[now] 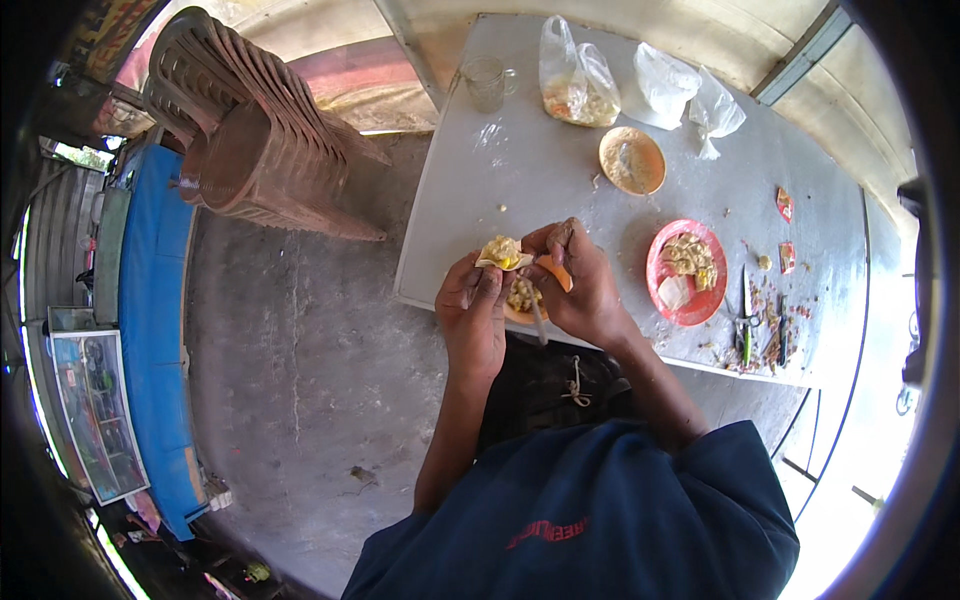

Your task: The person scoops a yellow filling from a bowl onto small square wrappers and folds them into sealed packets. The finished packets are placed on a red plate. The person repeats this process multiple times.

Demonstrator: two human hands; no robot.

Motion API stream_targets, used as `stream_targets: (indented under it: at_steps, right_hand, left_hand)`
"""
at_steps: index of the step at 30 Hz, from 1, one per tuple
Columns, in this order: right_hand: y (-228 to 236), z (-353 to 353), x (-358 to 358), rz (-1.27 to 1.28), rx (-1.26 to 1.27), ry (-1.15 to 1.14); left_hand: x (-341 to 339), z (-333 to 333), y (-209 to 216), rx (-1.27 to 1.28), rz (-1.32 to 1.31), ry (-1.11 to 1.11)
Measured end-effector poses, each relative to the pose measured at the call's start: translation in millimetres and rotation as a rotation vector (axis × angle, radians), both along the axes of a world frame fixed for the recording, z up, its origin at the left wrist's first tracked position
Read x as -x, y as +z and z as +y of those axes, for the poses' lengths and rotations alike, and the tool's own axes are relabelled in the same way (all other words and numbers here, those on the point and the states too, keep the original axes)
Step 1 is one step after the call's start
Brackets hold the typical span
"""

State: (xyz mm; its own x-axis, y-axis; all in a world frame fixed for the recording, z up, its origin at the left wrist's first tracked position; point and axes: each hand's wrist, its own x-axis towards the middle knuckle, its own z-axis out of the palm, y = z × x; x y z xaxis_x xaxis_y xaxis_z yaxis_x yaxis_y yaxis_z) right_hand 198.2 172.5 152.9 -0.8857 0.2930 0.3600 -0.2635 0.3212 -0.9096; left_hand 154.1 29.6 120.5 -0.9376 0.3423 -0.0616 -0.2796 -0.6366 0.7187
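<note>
My left hand pinches a thin, pale dumpling wrapper, which lies spread under a heap of yellowish, lumpy filling. Just to its right is my right hand, its fingers curled together; whether anything small is between them I cannot make out. Below both hands, near the table's front edge, an orange bowl contains more of the chunky filling, with a spoon standing in it. My right hand hides part of that bowl. Filled dumplings and a loose wrapper rest on a red plate to the right.
On the grey table stand a bowl of white flour, a glass mug and several plastic bags. Scissors, a dark-handled knife and scraps lie at the right. Stacked brown chairs stand at the left.
</note>
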Motion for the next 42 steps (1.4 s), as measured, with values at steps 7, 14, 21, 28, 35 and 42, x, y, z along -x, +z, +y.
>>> stream_targets:
  at_steps: [7,14,21,28,35,42]
  right_hand:
    - [7.5,-46.4,27.7,-0.027,0.014,-0.092]
    - [3.2,-92.5,54.4,0.041,0.069,-0.232]
    - [18.2,-122.0,28.9,-0.185,-0.143,-0.376]
    - [15.9,-145.2,3.1,-0.329,0.131,-0.415]
    - [12.2,-155.3,-6.9,-0.297,-0.227,-0.523]
    - [36.5,-150.0,-15.0,-0.568,-0.948,-0.468]
  left_hand:
    - [33.2,-43.8,9.6,0.025,0.048,-0.103]
    - [77.6,-71.9,2.7,-0.006,0.106,-0.258]
    - [98.9,-95.2,-22.2,-0.096,-0.031,-0.532]
    - [105.3,-94.3,-41.9,-0.137,-0.122,-0.864]
    - [103.0,-93.4,-45.3,-0.065,-0.165,-0.943]
    - [104.3,-100.1,-38.2,0.009,-0.122,-0.903]
